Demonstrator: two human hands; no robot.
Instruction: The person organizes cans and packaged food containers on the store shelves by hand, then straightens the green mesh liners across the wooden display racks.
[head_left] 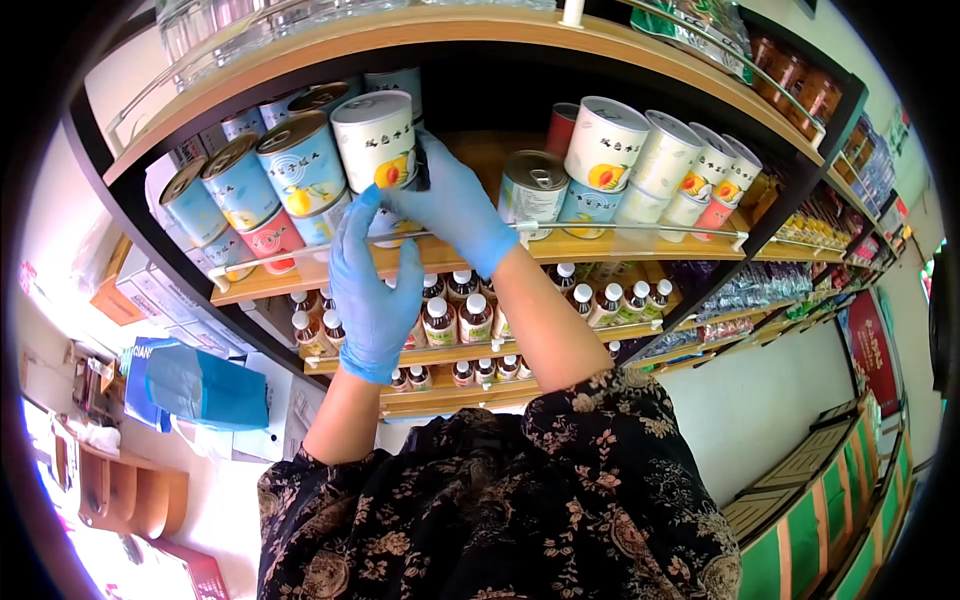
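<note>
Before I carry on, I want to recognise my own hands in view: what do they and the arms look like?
The left hand and right hand wear close-fitting light-blue gloves. The forearms are uncovered below loose black sleeves with a tan floral print.

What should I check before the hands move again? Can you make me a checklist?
1. Gloves on: ok. Left hand and right hand both wear blue gloves.
2. Right hand at the white peach-label can: ok, it's by the right side.
3. Firm grip: cannot tell; some fingers are hidden.
4. Left hand closed around the can: not ok, its fingers are spread open.
5. Front clear: not ok, the metal rail crosses before the lower cans.
6. Can's lid shut: ok, it looks sealed.
</note>
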